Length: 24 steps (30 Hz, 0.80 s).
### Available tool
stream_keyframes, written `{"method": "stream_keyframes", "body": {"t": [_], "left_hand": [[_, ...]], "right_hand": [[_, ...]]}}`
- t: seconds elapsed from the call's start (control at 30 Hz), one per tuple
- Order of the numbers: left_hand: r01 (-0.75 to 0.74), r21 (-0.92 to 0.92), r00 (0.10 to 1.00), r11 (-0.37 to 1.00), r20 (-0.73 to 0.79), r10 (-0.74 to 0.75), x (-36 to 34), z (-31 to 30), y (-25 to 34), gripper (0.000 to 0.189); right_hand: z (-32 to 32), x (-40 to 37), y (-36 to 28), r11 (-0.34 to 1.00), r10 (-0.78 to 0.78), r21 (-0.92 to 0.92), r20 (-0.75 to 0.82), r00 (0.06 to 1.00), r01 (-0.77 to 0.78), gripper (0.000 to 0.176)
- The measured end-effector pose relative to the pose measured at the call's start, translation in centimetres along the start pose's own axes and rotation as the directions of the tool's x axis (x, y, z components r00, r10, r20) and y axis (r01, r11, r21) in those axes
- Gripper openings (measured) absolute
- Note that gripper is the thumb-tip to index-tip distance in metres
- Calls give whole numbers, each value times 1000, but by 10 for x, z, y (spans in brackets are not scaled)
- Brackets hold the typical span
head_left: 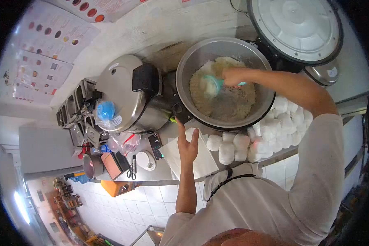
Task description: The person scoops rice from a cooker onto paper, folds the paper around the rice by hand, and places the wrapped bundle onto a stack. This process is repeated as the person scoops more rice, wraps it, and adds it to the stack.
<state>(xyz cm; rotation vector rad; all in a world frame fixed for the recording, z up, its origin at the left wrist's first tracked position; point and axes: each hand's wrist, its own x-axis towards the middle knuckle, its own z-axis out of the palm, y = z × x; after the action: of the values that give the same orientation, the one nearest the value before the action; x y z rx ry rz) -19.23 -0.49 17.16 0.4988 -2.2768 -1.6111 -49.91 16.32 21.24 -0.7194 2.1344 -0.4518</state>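
White short-sleeved shirt (pixel 274 197); thin dark strap (pixel 233 177) across chest; left hand (pixel 187 144), right hand (pixel 233 76) bare, forearms uncovered.

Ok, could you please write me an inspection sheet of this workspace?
Surface: steel counter, crowded.
Job's things: pot part full of rice; wrapped rice balls beside it; white sheet.
Clutter: closed cooker, scissors, small scale.
Hands: right hand grips paddle in the rice; left hand open above the sheet.
Cables: perhaps one thin cord behind the pot.
Surroundings: open lid, wall charts, tiled floor.
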Motion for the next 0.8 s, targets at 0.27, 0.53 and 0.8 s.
{"method": "stream_keyframes", "body": {"t": [0.27, 0.53, 0.8], "left_hand": [[3, -1, 1000, 1000, 15, -3, 2, -8, -18, 85], [-30, 94, 994, 995, 105, 20, 2, -19, -17, 91], [62, -198, 987, 978, 156, -31, -58, -51, -92, 79]], "right_hand": [[63, 5, -50, 954, -226, -230, -130, 965, 193, 25], [54, -84, -55, 943, -297, -202, -163, 941, 263, 18], [42, -134, -31, 815, 32, 575, -167, 985, 71, 26]]}}
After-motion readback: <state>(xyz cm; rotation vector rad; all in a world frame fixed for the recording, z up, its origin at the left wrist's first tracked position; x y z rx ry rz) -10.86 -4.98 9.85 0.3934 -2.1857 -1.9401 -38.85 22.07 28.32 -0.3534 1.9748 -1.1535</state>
